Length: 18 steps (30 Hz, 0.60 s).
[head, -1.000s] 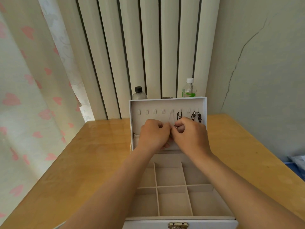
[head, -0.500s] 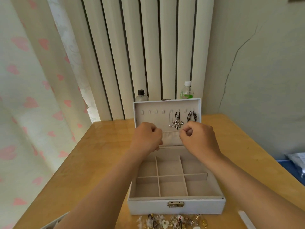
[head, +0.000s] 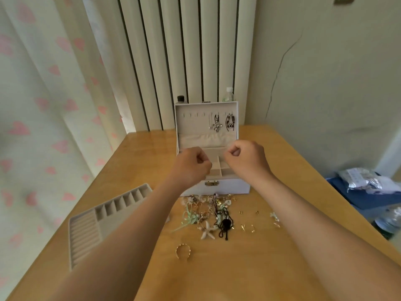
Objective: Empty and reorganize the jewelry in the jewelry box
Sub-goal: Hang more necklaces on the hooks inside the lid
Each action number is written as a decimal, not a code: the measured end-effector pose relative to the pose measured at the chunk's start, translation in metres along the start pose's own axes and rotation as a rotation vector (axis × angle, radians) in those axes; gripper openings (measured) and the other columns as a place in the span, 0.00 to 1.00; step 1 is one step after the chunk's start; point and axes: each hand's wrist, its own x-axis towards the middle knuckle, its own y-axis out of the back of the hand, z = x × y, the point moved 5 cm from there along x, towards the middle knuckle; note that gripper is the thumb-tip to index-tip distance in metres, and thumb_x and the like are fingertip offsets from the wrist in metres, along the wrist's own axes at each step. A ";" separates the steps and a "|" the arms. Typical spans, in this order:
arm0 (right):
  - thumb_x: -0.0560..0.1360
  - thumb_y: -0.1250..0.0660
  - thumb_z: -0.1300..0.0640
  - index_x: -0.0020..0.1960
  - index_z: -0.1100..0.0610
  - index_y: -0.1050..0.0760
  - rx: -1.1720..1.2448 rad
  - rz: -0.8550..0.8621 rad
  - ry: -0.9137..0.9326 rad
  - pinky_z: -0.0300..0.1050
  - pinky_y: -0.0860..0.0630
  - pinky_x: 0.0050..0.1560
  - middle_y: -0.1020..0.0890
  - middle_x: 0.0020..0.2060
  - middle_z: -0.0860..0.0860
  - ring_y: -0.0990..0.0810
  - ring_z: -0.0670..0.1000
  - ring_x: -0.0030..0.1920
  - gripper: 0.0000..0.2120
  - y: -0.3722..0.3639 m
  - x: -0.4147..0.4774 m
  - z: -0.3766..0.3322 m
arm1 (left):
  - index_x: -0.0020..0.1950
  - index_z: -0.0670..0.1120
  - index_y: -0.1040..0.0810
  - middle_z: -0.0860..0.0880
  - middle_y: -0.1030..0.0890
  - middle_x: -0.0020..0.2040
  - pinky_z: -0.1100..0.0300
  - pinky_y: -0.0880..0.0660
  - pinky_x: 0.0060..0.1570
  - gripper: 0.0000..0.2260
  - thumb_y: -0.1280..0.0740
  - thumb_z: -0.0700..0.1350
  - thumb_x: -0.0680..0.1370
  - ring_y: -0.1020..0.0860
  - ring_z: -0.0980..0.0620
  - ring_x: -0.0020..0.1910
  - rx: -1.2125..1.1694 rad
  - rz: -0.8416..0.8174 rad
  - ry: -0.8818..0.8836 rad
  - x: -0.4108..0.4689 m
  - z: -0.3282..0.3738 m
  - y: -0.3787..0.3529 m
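Both hands have drawn back from the lid hooks and moved apart. The left hand [head: 193,165] and right hand [head: 245,157] hover over the open jewelry box [head: 232,186] at the far middle of the table [head: 260,268], fingers curled into fists. The necklaces [head: 217,124] stay hung in the lid.

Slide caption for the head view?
Left hand and right hand curled over open jewelry box; jewelry pile on wooden table.

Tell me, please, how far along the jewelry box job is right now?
Emptying looks done: the jewelry box shows bare compartments, its tray lies on the table, and the jewelry pile sits in front. Necklaces hang on the lid hooks. Left hand and right hand hover curled over the box, nothing visible in either grip. Left: sorting the pile back.
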 end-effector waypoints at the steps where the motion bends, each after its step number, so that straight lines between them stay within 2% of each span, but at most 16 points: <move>1: 0.74 0.32 0.59 0.38 0.56 0.18 0.001 -0.024 -0.013 0.37 0.27 0.34 0.20 0.33 0.44 0.22 0.43 0.36 0.06 0.002 -0.012 0.000 | 0.42 0.45 0.23 0.47 0.16 0.35 0.52 0.20 0.36 0.04 0.35 0.39 0.75 0.17 0.48 0.34 0.008 -0.010 -0.006 -0.012 -0.003 -0.003; 3: 0.74 0.31 0.59 0.39 0.56 0.18 -0.001 -0.098 -0.047 0.36 0.28 0.33 0.20 0.34 0.42 0.22 0.41 0.37 0.06 0.001 -0.035 0.005 | 0.41 0.47 0.23 0.47 0.16 0.36 0.52 0.21 0.38 0.04 0.34 0.40 0.75 0.18 0.48 0.36 0.062 -0.034 -0.021 -0.037 -0.009 -0.010; 7: 0.74 0.33 0.60 0.41 0.56 0.18 -0.070 -0.278 -0.106 0.39 0.26 0.36 0.20 0.37 0.44 0.21 0.48 0.39 0.06 -0.007 -0.082 0.024 | 0.45 0.48 0.20 0.54 0.20 0.40 0.64 0.27 0.41 0.03 0.33 0.42 0.77 0.22 0.54 0.41 0.258 -0.151 -0.054 -0.086 -0.027 -0.030; 9: 0.75 0.34 0.61 0.44 0.55 0.18 -0.136 -0.397 -0.112 0.40 0.25 0.41 0.21 0.39 0.43 0.21 0.47 0.43 0.06 -0.011 -0.101 0.034 | 0.50 0.49 0.20 0.54 0.20 0.46 0.60 0.25 0.49 0.04 0.33 0.43 0.77 0.22 0.53 0.48 0.339 -0.221 -0.063 -0.104 -0.034 -0.039; 12: 0.74 0.33 0.60 0.48 0.51 0.19 -0.248 -0.508 -0.090 0.45 0.22 0.51 0.25 0.43 0.40 0.22 0.48 0.48 0.06 -0.016 -0.118 0.047 | 0.59 0.46 0.20 0.49 0.20 0.54 0.53 0.25 0.57 0.12 0.32 0.44 0.76 0.23 0.49 0.54 0.493 -0.299 -0.112 -0.121 -0.039 -0.047; 15: 0.72 0.32 0.57 0.46 0.44 0.24 -0.361 -0.614 -0.081 0.47 0.22 0.53 0.26 0.46 0.41 0.23 0.49 0.50 0.08 -0.021 -0.127 0.057 | 0.63 0.46 0.22 0.48 0.21 0.56 0.53 0.25 0.56 0.15 0.32 0.43 0.76 0.24 0.48 0.55 0.548 -0.364 -0.145 -0.128 -0.041 -0.053; 18: 0.71 0.32 0.58 0.41 0.43 0.26 -0.429 -0.660 -0.078 0.45 0.22 0.50 0.26 0.45 0.42 0.22 0.49 0.49 0.09 -0.019 -0.128 0.062 | 0.60 0.46 0.21 0.48 0.21 0.54 0.52 0.23 0.54 0.14 0.32 0.41 0.74 0.25 0.47 0.53 0.559 -0.373 -0.163 -0.128 -0.042 -0.053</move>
